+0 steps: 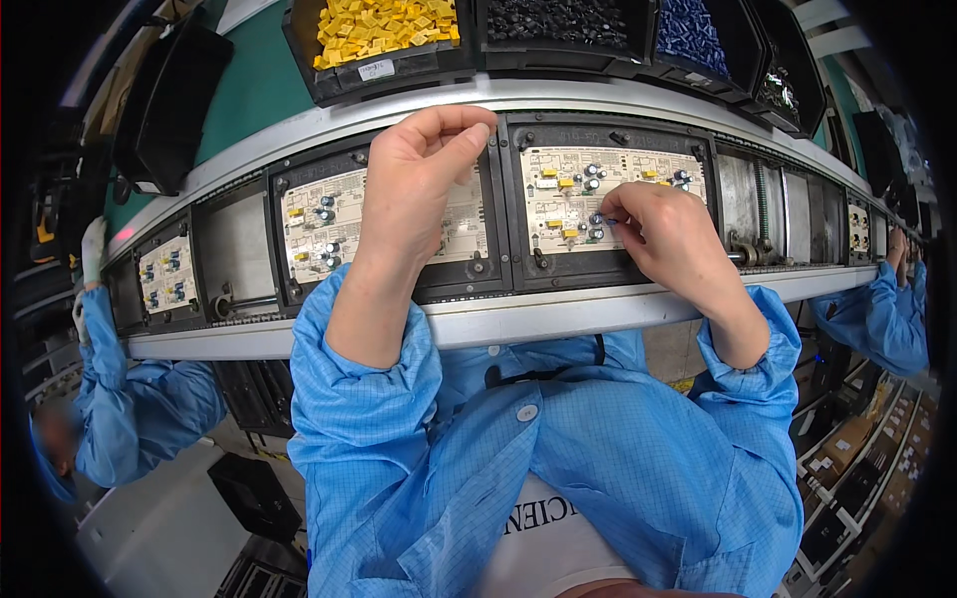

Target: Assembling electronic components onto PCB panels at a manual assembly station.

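Note:
My right hand is over the right-hand circuit board, thumb and fingertips pinched on a small dark-blue capacitor. That part is close to the board's surface, beside several round capacitors and yellow block-shaped parts standing there. My left hand is raised over the other circuit board, partly covering it. Its thumb and forefinger are pressed together near the divider between the two black carrier frames. Whatever may be between those fingertips is too small or hidden to make out.
Beyond the metal rail stand black bins of yellow parts, black parts and blue parts. Another board lies farther left on the line. Co-workers in blue sleeves work at both sides.

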### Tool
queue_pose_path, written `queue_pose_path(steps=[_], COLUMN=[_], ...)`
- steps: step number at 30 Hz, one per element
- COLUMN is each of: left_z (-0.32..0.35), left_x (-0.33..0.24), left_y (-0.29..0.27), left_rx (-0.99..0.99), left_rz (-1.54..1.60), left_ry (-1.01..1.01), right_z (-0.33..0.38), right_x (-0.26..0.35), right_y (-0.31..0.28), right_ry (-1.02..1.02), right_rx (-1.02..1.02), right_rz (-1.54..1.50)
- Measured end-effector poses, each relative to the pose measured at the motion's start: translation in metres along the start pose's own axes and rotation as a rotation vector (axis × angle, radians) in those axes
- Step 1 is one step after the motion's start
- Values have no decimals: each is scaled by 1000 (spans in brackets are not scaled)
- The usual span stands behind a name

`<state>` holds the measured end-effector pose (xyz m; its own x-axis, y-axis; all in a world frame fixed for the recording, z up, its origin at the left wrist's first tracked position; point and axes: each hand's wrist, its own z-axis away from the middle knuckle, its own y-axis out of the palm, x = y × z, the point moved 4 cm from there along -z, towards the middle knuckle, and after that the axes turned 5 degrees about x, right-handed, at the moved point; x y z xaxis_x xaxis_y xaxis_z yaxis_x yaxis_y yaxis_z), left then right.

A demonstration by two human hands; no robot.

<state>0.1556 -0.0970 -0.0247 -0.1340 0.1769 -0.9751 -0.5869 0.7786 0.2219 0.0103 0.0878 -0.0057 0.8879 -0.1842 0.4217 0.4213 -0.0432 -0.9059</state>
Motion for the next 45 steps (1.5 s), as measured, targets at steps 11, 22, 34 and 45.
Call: queue_pose_path(steps=[11,22,34,45], left_z=[3,6,10,11], left_x=[-2,-5,-8,-10], left_y=[-2,-5,-8,-11], left_rx=[19,20,42,45], left_rz=[6,-7,3,-1], left_ry=[13,15,10,19], right_z=[-3,-9,-8,-7], right_x=[-7,-9,-5,9], right_y=[2,0,1,1], right_ry=[59,61,63,-45], right_rx=[49,86,71,41], right_rz=[-54,-132,-73,85])
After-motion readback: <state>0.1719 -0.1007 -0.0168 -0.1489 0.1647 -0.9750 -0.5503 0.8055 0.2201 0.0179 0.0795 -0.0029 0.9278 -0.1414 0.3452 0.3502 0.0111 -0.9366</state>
